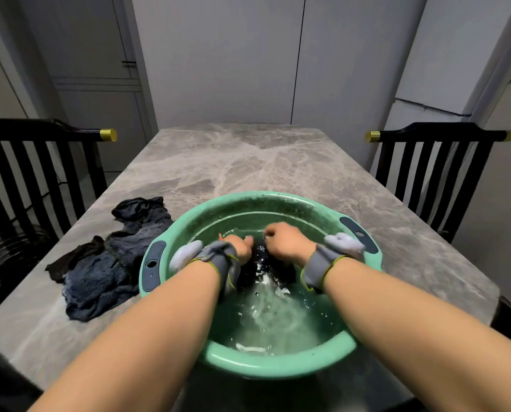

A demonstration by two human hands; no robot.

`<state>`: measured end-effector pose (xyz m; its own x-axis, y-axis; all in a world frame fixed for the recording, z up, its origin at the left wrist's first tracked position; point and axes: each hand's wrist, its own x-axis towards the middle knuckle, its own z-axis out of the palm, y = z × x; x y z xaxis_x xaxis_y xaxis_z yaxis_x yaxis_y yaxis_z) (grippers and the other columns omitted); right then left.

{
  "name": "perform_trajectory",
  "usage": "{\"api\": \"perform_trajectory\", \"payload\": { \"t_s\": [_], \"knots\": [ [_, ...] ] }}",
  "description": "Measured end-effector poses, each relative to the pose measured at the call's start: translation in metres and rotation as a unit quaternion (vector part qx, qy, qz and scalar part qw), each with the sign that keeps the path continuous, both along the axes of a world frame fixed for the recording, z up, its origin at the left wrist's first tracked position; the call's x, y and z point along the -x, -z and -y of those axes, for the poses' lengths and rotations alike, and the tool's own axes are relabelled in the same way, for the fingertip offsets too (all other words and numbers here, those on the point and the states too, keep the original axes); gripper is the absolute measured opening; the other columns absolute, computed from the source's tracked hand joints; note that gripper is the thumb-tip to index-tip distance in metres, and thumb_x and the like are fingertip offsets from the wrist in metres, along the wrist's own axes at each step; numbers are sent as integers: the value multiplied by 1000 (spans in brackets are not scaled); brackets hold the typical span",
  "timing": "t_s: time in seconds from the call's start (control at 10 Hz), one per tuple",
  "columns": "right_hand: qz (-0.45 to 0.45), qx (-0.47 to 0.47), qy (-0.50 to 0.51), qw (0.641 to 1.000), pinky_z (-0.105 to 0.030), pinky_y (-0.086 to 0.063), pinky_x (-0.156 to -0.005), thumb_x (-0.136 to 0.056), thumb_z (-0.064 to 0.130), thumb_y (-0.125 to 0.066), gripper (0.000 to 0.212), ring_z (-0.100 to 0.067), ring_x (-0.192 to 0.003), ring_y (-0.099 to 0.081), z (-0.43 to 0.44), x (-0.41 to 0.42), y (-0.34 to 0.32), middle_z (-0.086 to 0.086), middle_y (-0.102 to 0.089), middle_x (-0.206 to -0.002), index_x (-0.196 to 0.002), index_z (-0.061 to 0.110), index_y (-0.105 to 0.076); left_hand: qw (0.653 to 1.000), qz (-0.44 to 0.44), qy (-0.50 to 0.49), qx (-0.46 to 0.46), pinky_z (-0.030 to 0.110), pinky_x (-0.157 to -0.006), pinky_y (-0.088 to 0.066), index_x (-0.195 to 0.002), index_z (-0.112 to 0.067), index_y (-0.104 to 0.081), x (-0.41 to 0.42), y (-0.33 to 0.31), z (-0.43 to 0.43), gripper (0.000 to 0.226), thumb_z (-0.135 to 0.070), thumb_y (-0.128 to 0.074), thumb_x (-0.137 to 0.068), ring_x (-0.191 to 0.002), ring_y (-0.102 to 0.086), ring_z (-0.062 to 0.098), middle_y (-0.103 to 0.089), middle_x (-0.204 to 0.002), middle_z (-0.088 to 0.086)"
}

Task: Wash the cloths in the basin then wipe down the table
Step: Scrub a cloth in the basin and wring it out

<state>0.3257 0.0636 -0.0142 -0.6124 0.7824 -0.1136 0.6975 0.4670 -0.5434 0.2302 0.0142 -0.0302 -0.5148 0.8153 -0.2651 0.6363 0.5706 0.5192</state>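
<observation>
**Cloth wash: mid-scrub, table not started**

The green basin (266,367) sits on the near end of the table (248,162), about half full of water (278,316) that's all churned up and splashy. Both arms reach into it. The left grip (239,245) and right grip (284,240) are fists close together toward the basin's far side, fingers curled round one dark cloth (258,263). It bunches up between them, partly out of the water. Looks to me like a rub or wring, can't say which.

Just left of the basin, touching its rim, there's a pile (105,263) of more cloths, dark blue and black, crumpled on the table. I can't tell from here whether they're wet and done or dry and waiting. No suds that I can make out, only a few whitish bits near the basin's front wall.

Progress, as I read it: we're in the washing half, one cloth in hand and the pile either queued or finished. Wiping hasn't begun. The table beyond the basin shows no cloth on it, and nobody's working it. So what's left is finishing this cloth, maybe the pile, wringing one out, then the whole wipe-down.
</observation>
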Motion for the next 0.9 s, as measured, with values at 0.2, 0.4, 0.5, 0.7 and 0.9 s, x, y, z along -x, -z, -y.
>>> {"api": "perform_trajectory", "payload": {
  "t_s": [0.2,0.4,0.5,0.7,0.9],
  "knots": [
    [-419,121,-12,900,-16,-31,-51,-88,6,-58,36,-4,-53,-36,20,9,-28,2,-38,-58,-58,20,-42,864,474,-42,-166,34,-78,-46,-88,-16,-56,-11,-30,10,38,-46,-34,-97,-83,-55,22,-56,-87,10],
    [-379,-175,-43,908,-27,-23,-59,-81,30,-52,29,-19,-62,-37,20,15,-17,3,-34,-54,-60,13,-42,856,446,-81,-249,17,-56,-46,-74,-21,-44,-17,-44,17,39,-28,-20,-104,-67,-47,11,-46,-76,-1],
    [-323,-156,10,933,-30,-24,-61,-93,27,-50,43,-21,-65,-39,6,11,-18,-3,-35,-53,-54,12,-39,883,406,-54,-230,25,-68,-48,-80,-18,-51,-10,-28,3,37,-28,-25,-103,-72,-54,18,-54,-82,4],
    [-65,-70,98,991,-32,-42,-75,-96,34,-41,41,-36,-101,-59,-15,-1,-6,-25,-64,-105,-75,6,-61,993,48,-26,-106,21,-61,-48,-93,2,-69,-8,-28,4,49,-37,-40,-97,-91,-65,29,-69,-100,20],
    [59,-165,18,984,-38,-37,-95,-93,31,-50,20,-30,-119,-45,-10,-12,-10,-10,-56,-121,-102,15,-57,984,-175,-10,-25,33,-88,-46,-108,-13,-63,9,-14,8,26,-23,-60,-84,-110,-58,32,-63,-118,13]
  ]
}}
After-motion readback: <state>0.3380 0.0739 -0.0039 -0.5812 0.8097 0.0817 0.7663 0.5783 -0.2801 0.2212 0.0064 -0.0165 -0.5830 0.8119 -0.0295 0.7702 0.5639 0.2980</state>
